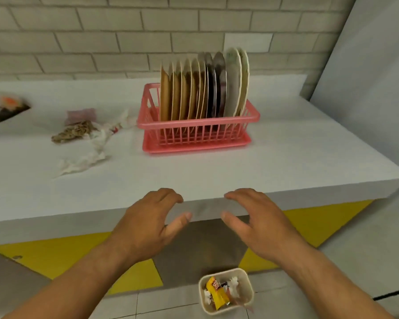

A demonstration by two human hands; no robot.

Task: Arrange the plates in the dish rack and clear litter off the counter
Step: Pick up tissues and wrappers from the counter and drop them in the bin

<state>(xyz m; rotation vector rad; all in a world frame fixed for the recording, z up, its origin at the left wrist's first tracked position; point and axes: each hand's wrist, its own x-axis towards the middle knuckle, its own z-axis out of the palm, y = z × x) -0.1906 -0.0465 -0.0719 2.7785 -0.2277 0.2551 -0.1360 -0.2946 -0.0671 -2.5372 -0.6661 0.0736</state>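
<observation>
Plates (203,88): upright in rack (194,134), row along its length, faces sideways.
Litter (78,132): left of rack.
Left hand (148,224): nearer than rack, loosely curled, empty.
Right hand (260,224): likewise, empty.

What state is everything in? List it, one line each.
dish rack, loaded, standing on the counter
plates, upright on edge in it
crumpled white paper, loose on counter
brown scraps, loose on counter
dark wrapper, lying at far left
bin, on floor, holding wrappers
left hand, open, empty
right hand, open, empty
</observation>
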